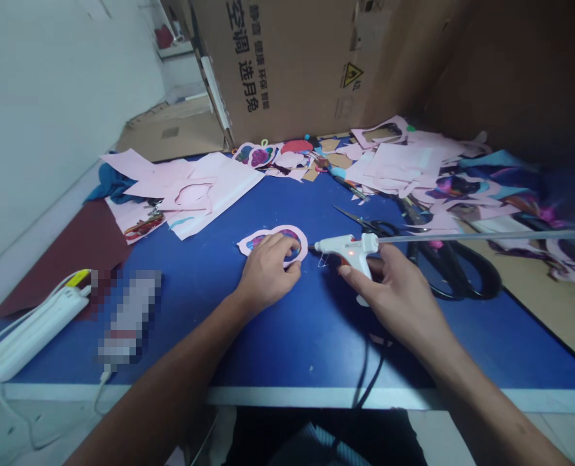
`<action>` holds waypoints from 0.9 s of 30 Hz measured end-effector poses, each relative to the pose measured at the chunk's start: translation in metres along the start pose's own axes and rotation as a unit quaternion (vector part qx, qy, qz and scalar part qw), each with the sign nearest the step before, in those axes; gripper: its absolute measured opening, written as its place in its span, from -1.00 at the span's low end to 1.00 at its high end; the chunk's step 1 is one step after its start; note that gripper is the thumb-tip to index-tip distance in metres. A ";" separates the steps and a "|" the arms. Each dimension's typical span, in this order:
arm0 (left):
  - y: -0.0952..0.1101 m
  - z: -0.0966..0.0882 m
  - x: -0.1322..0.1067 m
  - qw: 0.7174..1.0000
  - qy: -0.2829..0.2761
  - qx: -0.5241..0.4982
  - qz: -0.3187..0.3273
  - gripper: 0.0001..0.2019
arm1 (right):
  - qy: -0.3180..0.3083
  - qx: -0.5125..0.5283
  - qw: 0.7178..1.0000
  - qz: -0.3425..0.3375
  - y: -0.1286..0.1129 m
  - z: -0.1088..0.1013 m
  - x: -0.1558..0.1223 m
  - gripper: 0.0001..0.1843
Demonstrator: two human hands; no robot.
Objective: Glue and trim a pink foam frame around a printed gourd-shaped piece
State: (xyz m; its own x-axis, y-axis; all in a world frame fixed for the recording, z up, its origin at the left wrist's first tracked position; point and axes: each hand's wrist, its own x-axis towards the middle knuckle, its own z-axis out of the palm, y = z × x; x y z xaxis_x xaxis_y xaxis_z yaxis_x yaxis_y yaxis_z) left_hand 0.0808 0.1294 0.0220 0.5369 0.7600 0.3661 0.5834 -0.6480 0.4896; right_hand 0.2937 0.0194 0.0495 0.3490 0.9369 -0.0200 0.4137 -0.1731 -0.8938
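Observation:
A white hot glue gun (348, 248) with a lit orange light is gripped in my right hand (403, 285), its nozzle pointing left. A long clear glue stick (486, 237) runs out of its back. The nozzle tip is close to the right edge of a pink-bordered cutout (297, 228) with a purple and blue middle; I cannot tell whether they touch. Curled over that cutout, my left hand (269, 272) holds it against the blue table and hides part of it. The gun's black cord (372, 372) hangs over the front edge.
Small scissors (365, 223) and large black-handled shears (466, 268) lie at the right. Pink paper scraps (394, 165) crowd the back. A pink sheet (204, 194), a white power strip (35, 333) and a blurred-out device (130, 317) are left. Cardboard (306, 65) stands behind.

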 end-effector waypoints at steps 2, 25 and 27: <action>0.000 0.000 0.000 1.000 -0.001 0.001 0.004 -0.80 | 0.001 -0.005 1.000 0.003 0.000 0.001 0.000 -0.61; -0.002 0.000 0.001 0.999 -0.042 0.020 -0.001 -0.70 | 0.009 0.030 0.999 -0.033 0.013 0.013 0.000 -0.54; -0.001 0.000 0.001 0.999 -0.045 0.027 -0.004 -0.70 | 0.014 0.015 0.999 -0.038 0.011 0.013 -0.001 -0.55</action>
State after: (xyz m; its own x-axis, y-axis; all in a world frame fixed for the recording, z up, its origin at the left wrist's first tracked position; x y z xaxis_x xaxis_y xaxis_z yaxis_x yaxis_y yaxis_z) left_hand 0.0804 0.1311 0.0217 0.5835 0.7593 0.2882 0.6192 -0.6455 0.4471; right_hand 0.2867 0.0206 0.0333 0.3405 0.9383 0.0605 0.4139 -0.0918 -0.9057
